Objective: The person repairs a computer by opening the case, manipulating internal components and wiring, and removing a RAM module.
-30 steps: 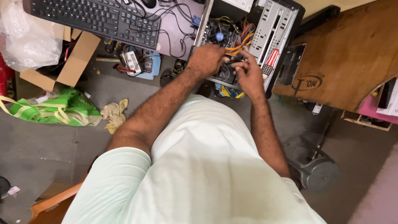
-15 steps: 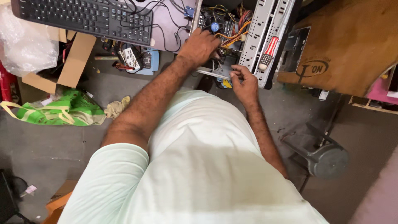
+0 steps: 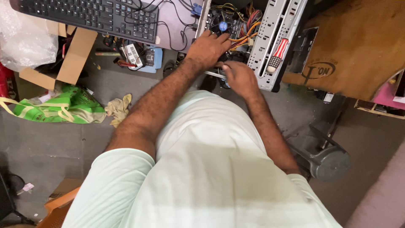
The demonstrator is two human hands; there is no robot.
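An open grey computer case (image 3: 276, 29) lies at the top middle, with a blue-capped board and orange, yellow and red cables (image 3: 244, 25) inside. My left hand (image 3: 206, 48) reaches into the case and rests on the parts by the board, fingers spread. My right hand (image 3: 238, 78) sits just below it at the case's near edge, fingers curled by a thin metal strip (image 3: 213, 74). What those fingers hold is hidden. A screwdriver with a red and white handle (image 3: 276, 55) lies on the case's drive bay, right of both hands.
A black keyboard (image 3: 93, 14) with trailing cables lies at the top left. Below it are a cardboard box (image 3: 71, 57), a clear plastic bag (image 3: 23, 33), a green bag (image 3: 55, 105) and a rag (image 3: 118, 107). A wooden board (image 3: 358, 46) and a grey stool (image 3: 329, 162) stand to the right.
The view has shifted closer to the case. My right hand has moved left and nearer, from the cables to the case's near edge. My left hand stays inside the case.
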